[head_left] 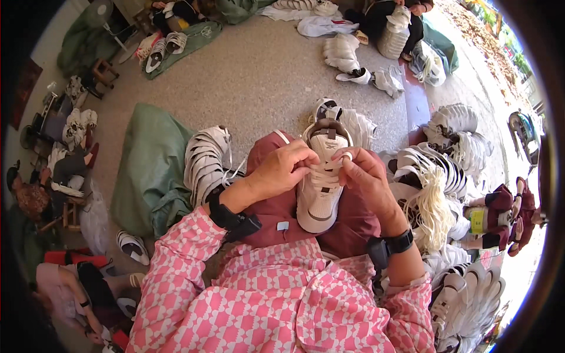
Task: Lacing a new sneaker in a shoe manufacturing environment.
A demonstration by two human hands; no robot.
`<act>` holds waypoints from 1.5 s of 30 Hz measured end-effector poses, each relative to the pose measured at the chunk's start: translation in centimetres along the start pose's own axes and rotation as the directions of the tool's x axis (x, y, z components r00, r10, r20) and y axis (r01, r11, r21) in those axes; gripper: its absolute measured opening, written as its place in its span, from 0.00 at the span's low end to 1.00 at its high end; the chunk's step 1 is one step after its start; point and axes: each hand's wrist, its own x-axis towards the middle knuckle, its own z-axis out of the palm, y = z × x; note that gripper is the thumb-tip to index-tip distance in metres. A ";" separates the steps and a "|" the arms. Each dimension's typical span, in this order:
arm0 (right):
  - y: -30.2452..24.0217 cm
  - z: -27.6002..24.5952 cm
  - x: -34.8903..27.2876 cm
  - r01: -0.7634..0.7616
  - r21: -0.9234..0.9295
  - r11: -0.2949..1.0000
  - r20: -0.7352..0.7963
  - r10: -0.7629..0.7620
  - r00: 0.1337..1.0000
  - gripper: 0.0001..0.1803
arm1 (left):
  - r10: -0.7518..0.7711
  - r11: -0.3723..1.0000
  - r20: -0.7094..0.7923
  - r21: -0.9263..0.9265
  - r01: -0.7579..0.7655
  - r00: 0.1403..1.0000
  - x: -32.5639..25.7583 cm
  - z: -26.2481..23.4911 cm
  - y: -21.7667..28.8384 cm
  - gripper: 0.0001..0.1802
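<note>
A white lace-up shoe upper (318, 203) rests on my lap between my thighs, its toe toward me and its dark-lined collar pointing away. Laces cross over its tongue. My left hand (281, 172) is closed in a pinch at the left row of eyelets, on a white shoelace. Across the tongue, my right hand (366, 179) pinches a lace between thumb and fingers, close to the right eyelets; a white wrap shows on one finger. A stack of white shoe uppers (206, 162) stands beside my left knee, and more uppers (358, 126) lie beyond the shoe.
A bundle of cream laces (434, 206) hangs over piled uppers at my right. More shoe parts (468, 300) are heaped nearer me there. A green cloth (147, 170) lies at the left. Other people sit around with wooden stools (105, 73) and further stacks of uppers (340, 53).
</note>
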 end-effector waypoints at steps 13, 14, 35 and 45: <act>1.0 1.5 0.1 0.254 -0.119 0.960 -0.082 -0.265 0.961 0.07 | -0.027 1.000 -0.123 0.010 0.028 0.992 0.2 1.9 1.1 0.10; 0.9 1.5 0.2 0.246 -0.248 0.937 -0.102 -0.277 0.955 0.07 | -0.017 1.000 -0.123 0.023 0.020 0.992 0.2 2.1 1.0 0.10; 1.2 -0.9 -1.7 0.119 -0.751 0.649 -0.177 -0.371 0.912 0.14 | -0.348 0.866 0.143 -0.330 0.376 0.927 -0.5 -1.3 2.5 0.13; -0.9 -3.8 -3.2 -0.042 -0.707 0.706 -0.295 -0.241 0.925 0.06 | -0.366 0.893 0.173 -0.211 0.398 0.914 1.3 -0.5 1.8 0.14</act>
